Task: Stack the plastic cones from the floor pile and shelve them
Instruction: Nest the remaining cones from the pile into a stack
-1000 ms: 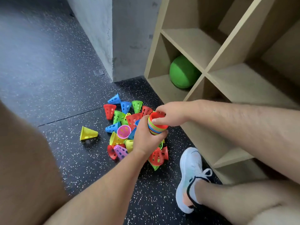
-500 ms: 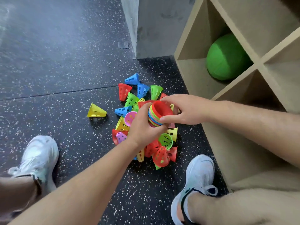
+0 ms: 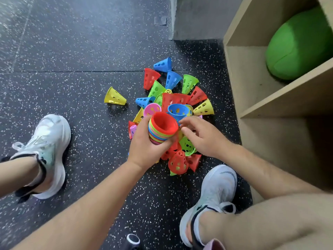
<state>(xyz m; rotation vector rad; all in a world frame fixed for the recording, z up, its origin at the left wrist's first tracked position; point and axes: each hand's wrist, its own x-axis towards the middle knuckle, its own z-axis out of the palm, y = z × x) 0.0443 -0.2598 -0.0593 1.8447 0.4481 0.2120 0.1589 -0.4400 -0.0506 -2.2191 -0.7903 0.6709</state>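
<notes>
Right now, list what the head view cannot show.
All head view.
Stack: cone count; left grip wraps its lower part.
Pile: cones under both grips hidden.
Fingertips of right grip blurred; contact with stack unclear.
Ball: cut by shelf board and right edge.

Open floor (image 3: 72,51) stretches left of and beyond the pile of cones (image 3: 180,98), with only a lone yellow cone (image 3: 115,96) on it. The shelf (image 3: 252,109) walls off the right, and a green ball (image 3: 297,46) fills much of its upper cubby. The left shoe (image 3: 48,147) and right shoe (image 3: 214,192) flank the near side. The left hand (image 3: 149,150), gripping a stack of cones (image 3: 162,130), and the right hand (image 3: 203,139) cover the pile's near half.
</notes>
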